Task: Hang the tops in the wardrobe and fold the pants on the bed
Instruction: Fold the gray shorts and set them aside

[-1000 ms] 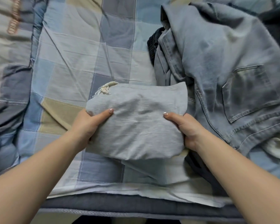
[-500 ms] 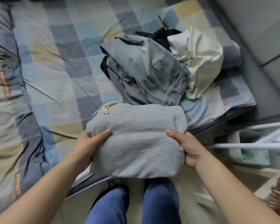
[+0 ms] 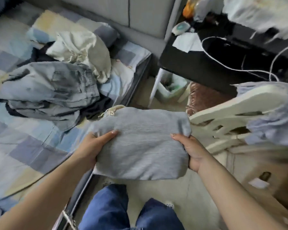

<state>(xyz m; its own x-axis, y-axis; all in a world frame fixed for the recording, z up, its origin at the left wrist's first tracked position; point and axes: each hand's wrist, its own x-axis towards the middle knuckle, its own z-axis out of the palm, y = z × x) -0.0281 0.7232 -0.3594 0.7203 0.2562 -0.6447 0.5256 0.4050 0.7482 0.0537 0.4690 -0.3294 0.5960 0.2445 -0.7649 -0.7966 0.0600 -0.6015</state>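
Above the floor beside the bed (image 3: 40,146), folded grey pants (image 3: 140,143) are held clear of the mattress. Left hand (image 3: 91,145) and right hand (image 3: 188,150) grip opposite ends, thumbs on top. Judged light, soft and floppy; support both ends or the folds may slip. Fingers underneath are hidden. Jeans (image 3: 47,90) remain unfolded; motion blur obscures the chair (image 3: 239,113).
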